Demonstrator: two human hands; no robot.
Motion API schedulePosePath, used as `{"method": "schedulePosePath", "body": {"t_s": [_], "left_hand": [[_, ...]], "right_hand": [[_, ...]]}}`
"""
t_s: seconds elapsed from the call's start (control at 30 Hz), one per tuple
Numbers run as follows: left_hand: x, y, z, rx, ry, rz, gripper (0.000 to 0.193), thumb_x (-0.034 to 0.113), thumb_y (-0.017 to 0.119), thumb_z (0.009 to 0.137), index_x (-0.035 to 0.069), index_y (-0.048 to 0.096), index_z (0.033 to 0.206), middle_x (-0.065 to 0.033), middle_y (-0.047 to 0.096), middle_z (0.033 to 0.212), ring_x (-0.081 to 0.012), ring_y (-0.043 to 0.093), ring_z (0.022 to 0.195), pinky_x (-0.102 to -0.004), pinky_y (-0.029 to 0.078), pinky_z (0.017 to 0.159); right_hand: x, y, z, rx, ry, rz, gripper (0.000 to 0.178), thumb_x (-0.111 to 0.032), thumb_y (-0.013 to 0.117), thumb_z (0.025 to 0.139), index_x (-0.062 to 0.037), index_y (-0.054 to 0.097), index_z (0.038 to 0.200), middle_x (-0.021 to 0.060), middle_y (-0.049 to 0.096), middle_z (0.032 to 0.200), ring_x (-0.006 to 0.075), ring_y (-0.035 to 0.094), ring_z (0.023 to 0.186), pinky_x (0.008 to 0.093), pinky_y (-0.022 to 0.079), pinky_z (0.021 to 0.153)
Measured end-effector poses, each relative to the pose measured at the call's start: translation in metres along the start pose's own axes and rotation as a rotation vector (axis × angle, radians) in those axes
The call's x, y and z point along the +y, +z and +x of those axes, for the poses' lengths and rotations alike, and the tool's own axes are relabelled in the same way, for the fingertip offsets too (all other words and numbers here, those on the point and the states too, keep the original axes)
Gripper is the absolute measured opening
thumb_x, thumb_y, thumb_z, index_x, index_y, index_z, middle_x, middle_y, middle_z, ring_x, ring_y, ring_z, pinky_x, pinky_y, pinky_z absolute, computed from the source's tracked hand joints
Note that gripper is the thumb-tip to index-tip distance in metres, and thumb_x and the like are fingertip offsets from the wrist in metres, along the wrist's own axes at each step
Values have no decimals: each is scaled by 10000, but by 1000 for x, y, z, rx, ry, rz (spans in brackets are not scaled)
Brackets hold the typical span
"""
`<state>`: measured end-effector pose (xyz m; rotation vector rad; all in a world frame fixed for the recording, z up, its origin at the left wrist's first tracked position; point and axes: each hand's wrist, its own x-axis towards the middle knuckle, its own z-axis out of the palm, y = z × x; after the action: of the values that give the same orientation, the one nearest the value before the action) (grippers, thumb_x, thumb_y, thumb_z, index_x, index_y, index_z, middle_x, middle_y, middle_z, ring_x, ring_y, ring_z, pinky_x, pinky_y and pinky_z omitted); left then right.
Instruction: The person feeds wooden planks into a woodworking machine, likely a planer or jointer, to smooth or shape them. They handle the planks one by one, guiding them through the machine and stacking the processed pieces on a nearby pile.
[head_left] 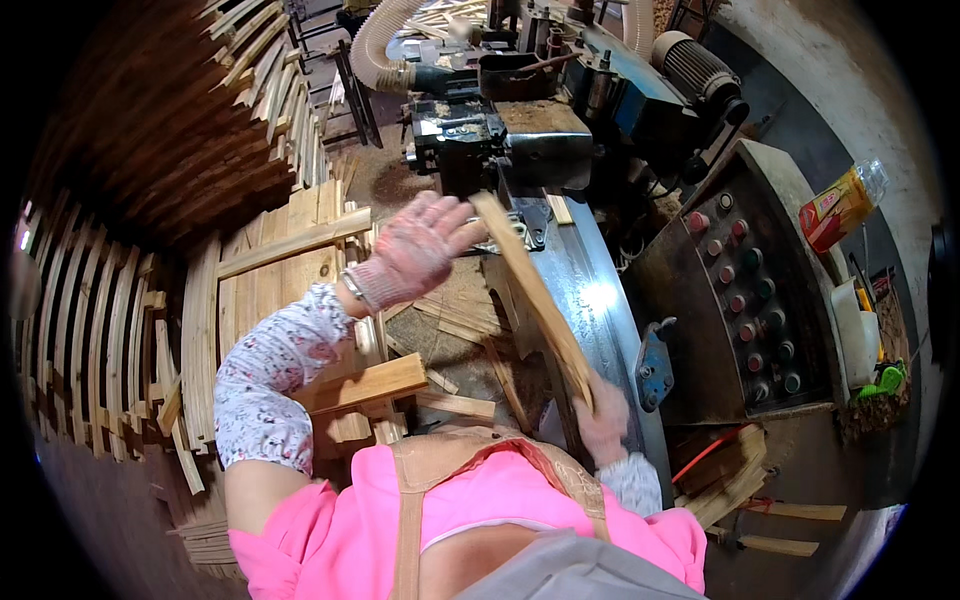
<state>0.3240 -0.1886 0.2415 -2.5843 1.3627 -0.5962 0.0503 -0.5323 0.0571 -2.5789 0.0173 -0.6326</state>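
A long wooden strip [537, 300] slants over the metal bed [622, 340] of a woodworking machine. My right hand [603, 418], slightly blurred, is closed round its near end. By the strip's far end is my left hand [415, 250], in a pinkish knitted glove, with its fingers stretched out. Whether the left fingertips touch the wood I cannot tell. Beyond the strip stands the machine's dark metal head [545, 145]. Another strip end [559, 209] lies on the bed close to that head.
Stacked boards [290, 230] stand at the left, with a loose block [370, 383] near my left arm. A control box [740, 310] with coloured buttons is at the right, and a drink bottle [843, 205] is on it. A ribbed hose [375, 45] and a motor [697, 70] are at the back.
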Motion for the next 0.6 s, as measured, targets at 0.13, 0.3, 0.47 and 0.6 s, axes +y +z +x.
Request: {"method": "schedulePosePath", "body": {"t_s": [0.13, 0.3, 0.47, 0.6], "left_hand": [[-25, 19, -42, -225, -274, -141, 724, 292, 780, 891, 167, 515, 1553, -124, 514, 1601, -331, 433, 1529, -508, 317, 1285], [-39, 20, -70, -281, -425, -215, 742, 302, 787, 884, 146, 510, 1555, -148, 513, 1593, -358, 454, 1502, -495, 348, 1259], [-60, 17, -80, -265, -515, -254, 721, 287, 771, 901, 153, 505, 1558, -132, 522, 1594, -349, 467, 1496, -484, 365, 1250], [-111, 41, -135, -194, -749, -170, 577, 280, 748, 936, 117, 572, 1460, -182, 615, 1435, -379, 591, 1339, -479, 480, 1137]], "right_hand": [[29, -12, -98, -145, 387, -380, 632, -327, 772, 885, -98, 620, 1455, 191, 723, 1209, 426, 681, 1056, 560, 537, 900], [75, 52, -18, 88, 344, -427, 571, -340, 689, 977, -101, 594, 1486, 198, 704, 1232, 445, 650, 1092, 564, 509, 958], [99, 139, 161, 208, 169, -402, 653, -377, 705, 984, -175, 510, 1573, 182, 675, 1271, 406, 630, 1136, 533, 511, 982], [84, 159, 220, 7, 356, -370, 751, -355, 730, 963, -235, 416, 1635, 178, 683, 1233, 405, 640, 1124, 529, 520, 970]]}}
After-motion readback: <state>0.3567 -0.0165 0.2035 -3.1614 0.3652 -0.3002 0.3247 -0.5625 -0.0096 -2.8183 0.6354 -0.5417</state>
